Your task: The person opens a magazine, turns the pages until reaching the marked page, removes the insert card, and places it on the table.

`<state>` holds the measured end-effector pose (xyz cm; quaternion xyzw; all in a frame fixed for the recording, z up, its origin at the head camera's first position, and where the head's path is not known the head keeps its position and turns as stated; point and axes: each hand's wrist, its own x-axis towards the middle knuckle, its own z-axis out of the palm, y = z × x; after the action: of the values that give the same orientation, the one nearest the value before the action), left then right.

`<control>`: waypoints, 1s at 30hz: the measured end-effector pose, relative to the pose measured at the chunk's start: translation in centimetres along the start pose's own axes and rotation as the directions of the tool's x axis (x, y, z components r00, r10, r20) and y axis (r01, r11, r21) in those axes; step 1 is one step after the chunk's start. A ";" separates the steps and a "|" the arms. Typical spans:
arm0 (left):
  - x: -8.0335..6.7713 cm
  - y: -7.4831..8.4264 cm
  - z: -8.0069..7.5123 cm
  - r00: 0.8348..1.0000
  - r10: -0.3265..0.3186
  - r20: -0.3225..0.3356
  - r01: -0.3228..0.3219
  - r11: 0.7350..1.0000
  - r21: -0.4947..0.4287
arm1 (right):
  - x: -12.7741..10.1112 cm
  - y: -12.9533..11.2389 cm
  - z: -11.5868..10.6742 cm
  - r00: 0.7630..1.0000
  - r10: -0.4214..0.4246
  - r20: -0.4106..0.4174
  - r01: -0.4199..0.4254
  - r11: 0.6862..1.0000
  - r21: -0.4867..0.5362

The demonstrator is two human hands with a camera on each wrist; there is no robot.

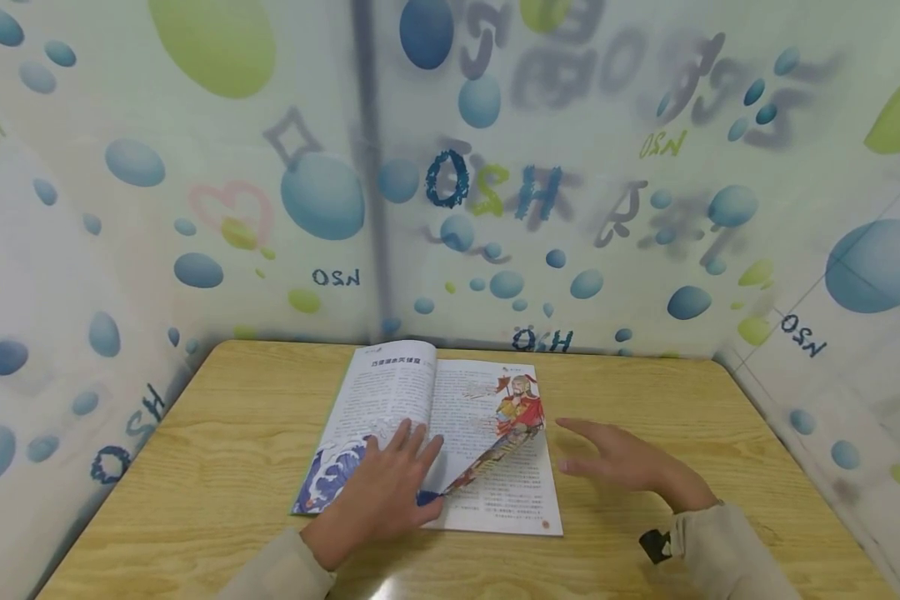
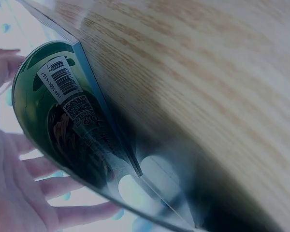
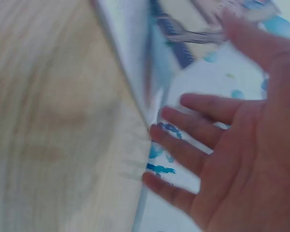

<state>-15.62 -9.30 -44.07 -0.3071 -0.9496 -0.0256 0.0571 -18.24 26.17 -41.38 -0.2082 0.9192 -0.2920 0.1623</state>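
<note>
An illustrated magazine [image 1: 487, 467] lies open on the wooden table, a wave picture at its lower left and a red-robed figure on the right page. My left hand [image 1: 393, 479] rests across the lower middle of it, fingers spread over the left page and the fold. In the left wrist view, a green cover [image 2: 29, 106] with a barcode bows upward, and fingers [image 2: 63, 186] show straight behind it. Just beyond the right page's edge, my right hand [image 1: 622, 458] hovers over the table with nothing in it. Its fingers [image 3: 183, 150] are spread in the right wrist view.
The light wooden table [image 1: 217, 450] reaches out on both sides of the magazine. Pale curtain-like walls [image 1: 607, 167] printed with blue and green drops enclose it at the back and sides. A small black item [image 1: 654, 546] sits at the right sleeve's cuff.
</note>
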 end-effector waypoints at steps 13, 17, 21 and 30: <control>0.4 -0.2 -0.7 0.938 0.256 -0.233 -0.218 0.959 0.180 | 0.8 -0.5 3.5 0.986 -0.109 0.126 0.134 0.969 -0.208; 0.5 0.0 -0.7 0.928 0.299 -0.224 -0.242 0.938 0.249 | 1.0 -0.7 3.6 0.982 -0.129 0.136 0.155 0.966 -0.207; 0.6 0.1 -0.6 0.933 0.304 -0.191 -0.238 0.922 0.307 | 1.1 -0.6 3.7 0.980 -0.144 0.134 0.169 0.964 -0.204; 0.9 0.2 0.0 0.925 0.377 -0.053 -0.326 0.857 0.400 | 0.8 -0.6 3.7 0.975 -0.181 0.129 0.204 0.958 -0.199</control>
<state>-16.23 -8.65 -44.00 -0.4561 -0.8580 0.1515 0.1813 -17.19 23.61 -44.01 -0.3285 0.9101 -0.1951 0.1603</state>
